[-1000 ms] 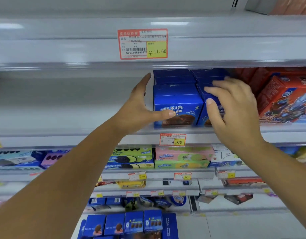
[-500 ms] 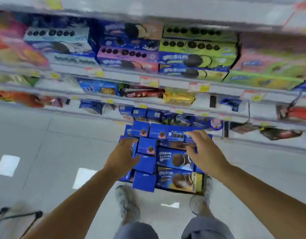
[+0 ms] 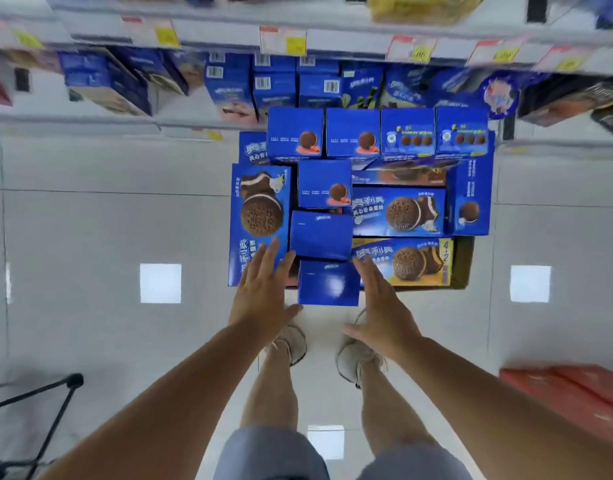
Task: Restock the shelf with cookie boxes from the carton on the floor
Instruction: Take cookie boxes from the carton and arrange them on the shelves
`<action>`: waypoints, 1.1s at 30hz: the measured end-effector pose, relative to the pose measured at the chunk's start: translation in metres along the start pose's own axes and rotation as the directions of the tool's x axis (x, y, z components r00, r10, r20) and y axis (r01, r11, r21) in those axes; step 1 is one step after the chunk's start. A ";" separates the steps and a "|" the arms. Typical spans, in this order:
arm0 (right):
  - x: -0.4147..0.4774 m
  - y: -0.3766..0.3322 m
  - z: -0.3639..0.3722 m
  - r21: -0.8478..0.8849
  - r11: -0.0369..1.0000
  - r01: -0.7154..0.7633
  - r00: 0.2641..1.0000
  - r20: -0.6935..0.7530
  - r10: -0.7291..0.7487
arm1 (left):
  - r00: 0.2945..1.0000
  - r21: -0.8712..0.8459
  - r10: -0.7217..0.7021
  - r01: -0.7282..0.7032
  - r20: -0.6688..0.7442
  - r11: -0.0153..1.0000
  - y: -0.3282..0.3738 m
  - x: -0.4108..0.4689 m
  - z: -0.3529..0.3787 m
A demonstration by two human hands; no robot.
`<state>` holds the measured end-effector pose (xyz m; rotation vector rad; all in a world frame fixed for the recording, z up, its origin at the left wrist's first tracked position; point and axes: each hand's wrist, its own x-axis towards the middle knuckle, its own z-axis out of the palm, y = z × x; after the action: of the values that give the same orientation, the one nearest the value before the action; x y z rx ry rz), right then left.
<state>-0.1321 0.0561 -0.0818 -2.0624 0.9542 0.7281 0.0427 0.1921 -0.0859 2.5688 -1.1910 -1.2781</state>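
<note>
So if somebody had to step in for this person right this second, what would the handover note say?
Left hand: open, holding nothing, just left of the nearest small blue cookie box.
Right hand: open, holding nothing, just right of that box.
Carton: on the floor in front of the feet, heaped with blue cookie boxes, large and small.
Done: both hands are down at the carton. How many boxes have already been shelved does not show.
Left: grip that box, lift it onto the shelving, and repeat until the carton is empty.
</note>
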 end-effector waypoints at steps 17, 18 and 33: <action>-0.023 0.001 -0.036 0.497 0.866 0.050 0.998 -0.051 -0.028 | 0.976 -0.492 0.103 0.004 0.191 0.871 0.010 -0.009 -0.007; -0.023 -0.001 -0.042 0.542 0.840 0.019 1.000 -0.003 -0.021 | 0.974 -0.614 0.091 0.059 0.210 0.787 0.012 -0.010 -0.011; 0.090 -0.010 -0.017 -0.033 0.990 0.134 0.943 -0.303 -0.137 | 0.992 -0.832 -0.085 0.121 0.089 0.541 -0.051 0.001 -0.077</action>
<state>-0.0700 0.0121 -0.1341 -2.2680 0.9623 0.3479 0.1284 0.2053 -0.0528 1.8715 -0.2366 -1.4322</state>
